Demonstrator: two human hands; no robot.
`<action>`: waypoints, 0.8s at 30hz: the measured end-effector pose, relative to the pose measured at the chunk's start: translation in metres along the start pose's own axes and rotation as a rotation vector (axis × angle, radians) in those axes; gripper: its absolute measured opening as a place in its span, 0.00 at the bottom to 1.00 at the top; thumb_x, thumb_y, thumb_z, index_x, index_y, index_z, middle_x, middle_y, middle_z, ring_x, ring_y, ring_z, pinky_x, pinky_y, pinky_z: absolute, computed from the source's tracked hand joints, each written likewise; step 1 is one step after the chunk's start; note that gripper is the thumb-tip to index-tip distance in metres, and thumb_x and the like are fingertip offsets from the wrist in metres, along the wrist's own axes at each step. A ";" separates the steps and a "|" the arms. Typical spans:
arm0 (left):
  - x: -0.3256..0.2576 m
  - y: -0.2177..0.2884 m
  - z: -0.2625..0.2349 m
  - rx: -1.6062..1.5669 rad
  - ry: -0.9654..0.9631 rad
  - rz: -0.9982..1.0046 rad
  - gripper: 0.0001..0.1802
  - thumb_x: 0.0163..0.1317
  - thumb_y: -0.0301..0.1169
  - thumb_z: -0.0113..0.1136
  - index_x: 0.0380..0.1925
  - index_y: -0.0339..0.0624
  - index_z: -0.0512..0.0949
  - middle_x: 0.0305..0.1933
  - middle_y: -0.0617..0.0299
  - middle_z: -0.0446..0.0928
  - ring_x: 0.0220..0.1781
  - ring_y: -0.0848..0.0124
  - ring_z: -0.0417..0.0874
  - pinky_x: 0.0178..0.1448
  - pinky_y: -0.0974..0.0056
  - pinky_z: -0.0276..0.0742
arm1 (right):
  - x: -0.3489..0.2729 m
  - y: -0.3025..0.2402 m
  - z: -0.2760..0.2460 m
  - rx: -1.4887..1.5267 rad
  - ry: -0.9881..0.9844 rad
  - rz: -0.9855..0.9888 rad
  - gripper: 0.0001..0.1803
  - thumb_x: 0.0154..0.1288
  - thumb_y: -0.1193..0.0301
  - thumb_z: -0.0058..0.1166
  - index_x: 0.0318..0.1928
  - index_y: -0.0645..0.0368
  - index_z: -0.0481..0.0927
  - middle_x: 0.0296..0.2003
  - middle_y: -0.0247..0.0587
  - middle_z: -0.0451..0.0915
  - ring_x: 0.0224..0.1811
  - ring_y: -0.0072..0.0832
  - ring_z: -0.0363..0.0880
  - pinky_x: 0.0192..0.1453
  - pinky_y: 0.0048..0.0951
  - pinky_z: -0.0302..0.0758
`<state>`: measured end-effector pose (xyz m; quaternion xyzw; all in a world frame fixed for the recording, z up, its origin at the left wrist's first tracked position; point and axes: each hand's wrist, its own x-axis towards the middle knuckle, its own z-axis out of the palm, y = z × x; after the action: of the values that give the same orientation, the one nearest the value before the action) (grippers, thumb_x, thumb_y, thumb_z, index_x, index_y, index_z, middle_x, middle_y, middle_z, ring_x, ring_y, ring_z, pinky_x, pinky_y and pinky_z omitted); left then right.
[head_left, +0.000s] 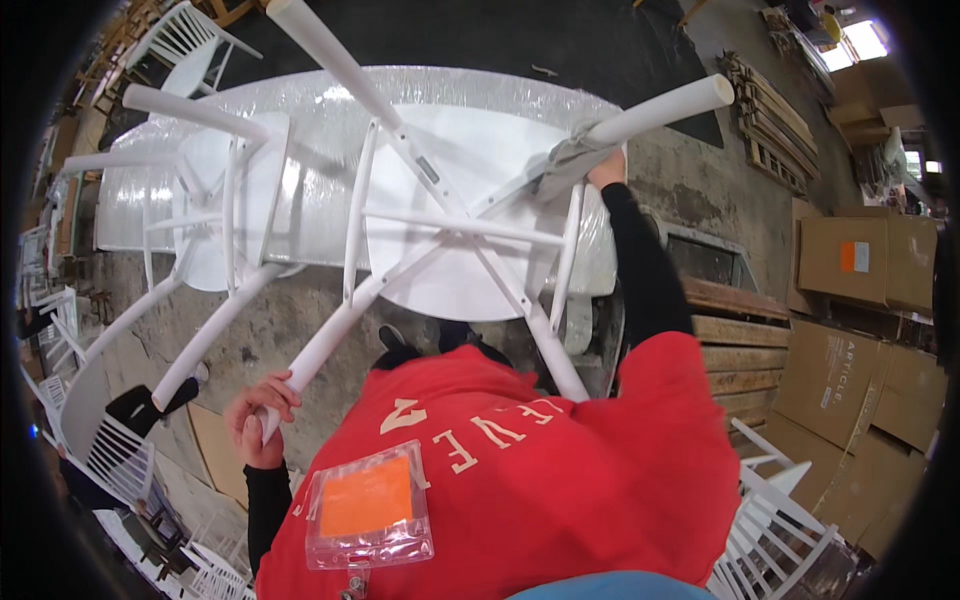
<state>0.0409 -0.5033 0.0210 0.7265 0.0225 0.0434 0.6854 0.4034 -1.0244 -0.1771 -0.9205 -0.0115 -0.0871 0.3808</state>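
Observation:
A white wooden chair (455, 235) lies upside down on a plastic-wrapped white table (330, 100), its legs pointing up toward me. My left hand (258, 418) grips the end of the near left leg (330, 335). My right hand (605, 170) presses a grey cloth (565, 160) against the far right leg (660, 108). A second upturned white chair (215, 195) lies to the left on the same table. My red top fills the lower middle of the view.
Stacked wooden pallets (735, 340) stand at my right. Cardboard boxes (865, 260) sit further right. More white chairs (780, 520) stand at the lower right, the lower left and the top left (185, 40). The floor is rough concrete with a dark mat behind the table.

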 end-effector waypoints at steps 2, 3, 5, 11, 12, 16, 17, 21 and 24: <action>-0.001 -0.006 -0.002 0.019 -0.010 0.034 0.25 0.68 0.51 0.50 0.29 0.37 0.77 0.22 0.57 0.76 0.33 0.59 0.81 0.65 0.41 0.69 | -0.014 -0.021 -0.028 -0.200 -0.291 0.093 0.31 0.60 0.50 0.61 0.53 0.63 0.83 0.48 0.58 0.85 0.53 0.53 0.83 0.57 0.41 0.78; -0.003 -0.006 0.000 0.042 -0.001 0.038 0.25 0.68 0.50 0.50 0.29 0.36 0.77 0.22 0.57 0.76 0.33 0.59 0.81 0.65 0.41 0.69 | -0.021 -0.035 -0.038 -0.269 -0.483 0.200 0.32 0.60 0.50 0.61 0.54 0.64 0.82 0.48 0.57 0.85 0.53 0.52 0.84 0.55 0.42 0.79; 0.002 -0.010 -0.001 0.007 -0.054 0.066 0.25 0.68 0.49 0.51 0.29 0.35 0.77 0.22 0.56 0.76 0.33 0.58 0.82 0.65 0.40 0.70 | -0.087 -0.037 -0.074 -0.139 -0.766 0.548 0.35 0.61 0.48 0.60 0.56 0.66 0.81 0.47 0.54 0.86 0.52 0.48 0.85 0.49 0.43 0.83; 0.012 -0.014 -0.009 -0.040 -0.245 0.208 0.23 0.66 0.46 0.54 0.27 0.35 0.78 0.20 0.57 0.75 0.27 0.58 0.81 0.57 0.39 0.75 | -0.272 -0.120 -0.145 0.233 -1.267 1.128 0.35 0.67 0.49 0.61 0.58 0.71 0.78 0.47 0.47 0.85 0.43 0.32 0.87 0.43 0.34 0.84; 0.011 -0.015 -0.012 -0.052 -0.270 0.222 0.23 0.66 0.46 0.54 0.26 0.35 0.78 0.20 0.57 0.75 0.26 0.58 0.81 0.56 0.40 0.75 | -0.282 -0.133 -0.162 0.299 -1.197 1.075 0.33 0.67 0.51 0.61 0.59 0.69 0.78 0.48 0.47 0.85 0.43 0.31 0.87 0.44 0.32 0.84; 0.011 -0.019 -0.011 -0.107 -0.289 0.264 0.22 0.67 0.45 0.53 0.26 0.35 0.77 0.19 0.58 0.73 0.23 0.60 0.78 0.51 0.43 0.77 | -0.300 -0.206 -0.202 0.317 -0.987 1.215 0.31 0.64 0.61 0.65 0.62 0.67 0.76 0.48 0.46 0.84 0.48 0.29 0.84 0.54 0.30 0.78; 0.010 -0.020 -0.011 -0.122 -0.282 0.266 0.22 0.67 0.45 0.53 0.27 0.35 0.76 0.19 0.58 0.73 0.23 0.61 0.78 0.50 0.44 0.76 | -0.305 -0.209 -0.198 0.322 -0.946 1.205 0.31 0.62 0.62 0.66 0.62 0.67 0.76 0.47 0.45 0.84 0.48 0.29 0.83 0.55 0.30 0.78; 0.004 -0.023 -0.006 -0.169 -0.212 0.257 0.21 0.69 0.44 0.51 0.29 0.35 0.75 0.19 0.59 0.71 0.23 0.64 0.74 0.49 0.48 0.75 | -0.289 -0.165 -0.137 0.270 -1.033 1.020 0.30 0.57 0.66 0.67 0.59 0.62 0.76 0.45 0.44 0.83 0.39 0.31 0.84 0.44 0.32 0.83; 0.000 -0.027 -0.006 -0.196 -0.192 0.247 0.21 0.70 0.43 0.50 0.29 0.35 0.74 0.19 0.60 0.70 0.24 0.66 0.72 0.49 0.51 0.73 | -0.270 -0.120 -0.073 0.100 -1.059 0.804 0.34 0.50 0.63 0.69 0.57 0.66 0.78 0.46 0.48 0.84 0.42 0.34 0.85 0.48 0.34 0.83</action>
<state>0.0411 -0.4956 -0.0054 0.6542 -0.1366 0.0597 0.7415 0.1157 -0.9786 -0.0881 -0.7527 0.1431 0.5261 0.3691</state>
